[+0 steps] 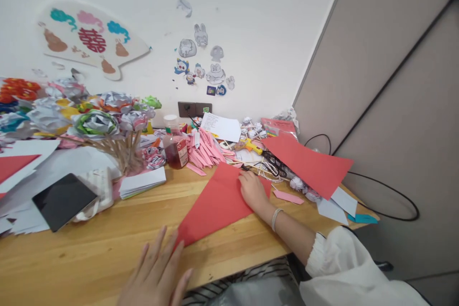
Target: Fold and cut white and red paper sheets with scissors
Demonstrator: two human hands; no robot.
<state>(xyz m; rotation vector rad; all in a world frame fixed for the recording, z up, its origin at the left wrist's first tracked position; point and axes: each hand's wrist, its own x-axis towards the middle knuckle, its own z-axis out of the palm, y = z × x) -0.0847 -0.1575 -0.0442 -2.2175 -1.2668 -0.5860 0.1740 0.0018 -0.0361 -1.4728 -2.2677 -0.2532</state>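
Note:
A red sheet of paper, its outline roughly triangular, lies on the wooden table in front of me. My left hand is open, fingers stretched, with the fingertips at the paper's lower left corner. Over on the paper's right side rests my right hand, a bracelet on its wrist. Its fingers are bent and close together on the red paper near the upper edge; the fingertips are partly hidden. A second red sheet lies to the right on top of a pile of craft items.
Paper flowers and a black tablet-like slab are on the left. Behind the paper are a bottle with dark red liquid, pink paper strips and a yellow glue gun. A black cable loops at the right.

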